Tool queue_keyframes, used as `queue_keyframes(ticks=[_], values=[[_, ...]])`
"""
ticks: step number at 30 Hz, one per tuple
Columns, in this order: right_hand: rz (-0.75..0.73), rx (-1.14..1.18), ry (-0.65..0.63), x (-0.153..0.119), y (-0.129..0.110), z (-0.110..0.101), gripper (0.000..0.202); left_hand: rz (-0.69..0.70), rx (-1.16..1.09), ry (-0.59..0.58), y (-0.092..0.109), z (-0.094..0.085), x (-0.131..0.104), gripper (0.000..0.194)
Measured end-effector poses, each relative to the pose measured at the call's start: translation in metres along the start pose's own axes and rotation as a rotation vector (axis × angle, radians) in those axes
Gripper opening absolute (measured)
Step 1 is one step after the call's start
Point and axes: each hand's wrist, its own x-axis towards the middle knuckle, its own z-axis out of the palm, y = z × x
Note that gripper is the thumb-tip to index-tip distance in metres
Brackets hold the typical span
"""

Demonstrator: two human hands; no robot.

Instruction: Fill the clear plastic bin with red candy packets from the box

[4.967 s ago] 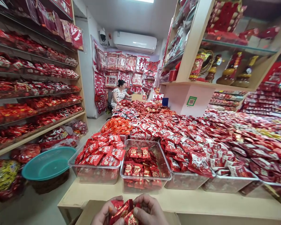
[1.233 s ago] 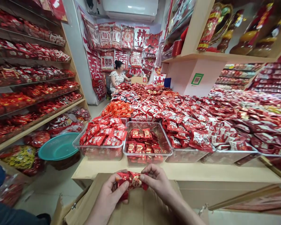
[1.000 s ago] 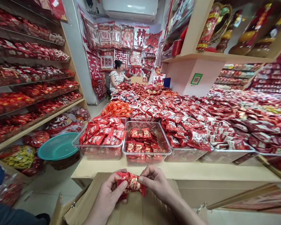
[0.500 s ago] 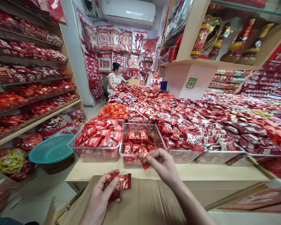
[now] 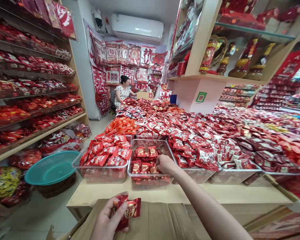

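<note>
My left hand [image 5: 111, 218] is closed round a few small red wrapped candies [image 5: 132, 208] with gold print, low over the cardboard. My right hand [image 5: 165, 164] reaches into a clear plastic bin [image 5: 150, 183], its fingers pinched at the right end of another red candy packet [image 5: 153, 168]. That packet lies at the end of a front row, beside two like it [image 5: 145, 167]. More of the same candies [image 5: 146, 151] lie behind. The fingertips of my right hand are partly hidden.
Left of this bin stands one heaped with brighter red packets [image 5: 107, 151]; to the right, more filled bins [image 5: 235, 171]. A cardboard sheet [image 5: 160, 221] lies before the wooden counter [image 5: 97, 195]. A teal basin [image 5: 51, 168] stands at left. Someone [image 5: 122, 90] sits at the back.
My right hand has moved forward into the bin with its candy packet, which now lies in the front row. My left hand keeps its candies, slightly lower in view.
</note>
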Motion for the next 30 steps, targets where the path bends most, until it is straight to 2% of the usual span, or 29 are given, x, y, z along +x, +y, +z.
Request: queue_keyframes(ticks=[7, 9, 10, 12, 14, 16, 17, 19, 22, 24, 26, 30], values=[[-0.007, -0.033, -0.078, 0.001, -0.003, 0.002, 0.013, 0.023, 0.015, 0.048, -0.001, 0.004, -0.001, 0.037], [0.007, -0.028, -0.048, 0.001, -0.001, 0.003, 0.014, 0.008, 0.005, 0.03, -0.001, 0.002, 0.001, 0.036], [0.01, -0.009, 0.0, 0.0, 0.0, 0.003, 0.016, -0.006, -0.003, 0.012, -0.001, 0.001, 0.001, 0.035], [-0.035, 0.084, 0.181, -0.007, 0.001, 0.005, 0.021, -0.046, -0.026, -0.039, -0.001, -0.002, 0.002, 0.034], [-0.178, 0.231, 0.407, -0.022, -0.001, 0.008, 0.024, -0.067, -0.049, -0.085, 0.0, -0.005, 0.002, 0.032], [-0.355, 0.375, 0.507, -0.044, -0.008, 0.017, 0.023, -0.076, -0.071, -0.101, 0.0, -0.006, 0.002, 0.031], [-0.418, 0.445, 0.479, -0.056, -0.012, 0.024, 0.022, -0.08, -0.081, -0.102, 0.0, -0.006, 0.003, 0.031], [-0.453, 0.612, 0.307, -0.076, -0.022, 0.041, 0.018, -0.097, -0.092, -0.114, 0.0, -0.006, 0.003, 0.035], [-0.322, 0.983, -0.037, -0.091, -0.034, 0.067, 0.032, -0.103, -0.069, -0.146, 0.0, -0.007, 0.003, 0.04], [-0.243, 1.181, -0.225, -0.09, -0.037, 0.08, 0.031, -0.096, -0.035, -0.143, -0.001, -0.007, 0.004, 0.043], [-0.21, 1.287, -0.266, -0.086, -0.037, 0.089, 0.03, -0.073, 0.0, -0.113, -0.003, -0.006, 0.004, 0.044], [-0.203, 1.244, -0.133, -0.085, -0.036, 0.097, 0.025, -0.016, 0.089, -0.186, -0.004, -0.002, 0.004, 0.04]])
